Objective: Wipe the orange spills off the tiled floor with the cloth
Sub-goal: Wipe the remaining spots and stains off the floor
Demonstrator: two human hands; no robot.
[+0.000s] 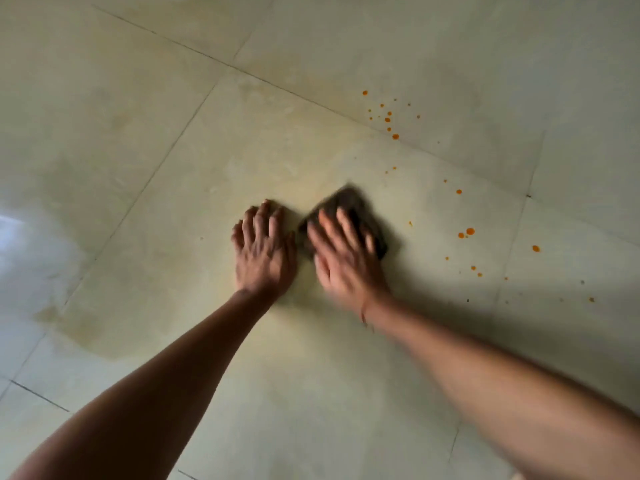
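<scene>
Head view: we see the cloth [349, 216], a dark, folded pad, lying flat on the tiled floor [173, 140] under our right hand [346, 258], roughly in the middle of the visible floor. We judge it soft, light and limp: it will bunch or slide out from under the palm unless we press it down, so the sensible hold is the one we have, palm and spread fingers flat on top, weight over its centre, not a pinch at an edge. On glossy tile it should glide easily, and more so where the surface looks wet. The right hand is open, fingers apart and laid over the near half of the cloth, pressing without gripping; the far edge of the cloth pokes out beyond the fingertips. This hand and the cloth are blurred, so we cannot make out the cloth's folds or texture. Our left hand [265, 251] is open too, fingers spread, planted palm-down on bare tile just beside the cloth, seemingly as a brace, and holds nothing. The orange spills [465, 233] lie toward the right edge of the floor, apart from the cloth, with another cluster of orange drops [388, 119] farther off near a grout line [242, 72]. A faint yellowish smear tints the tile around both hands.
</scene>
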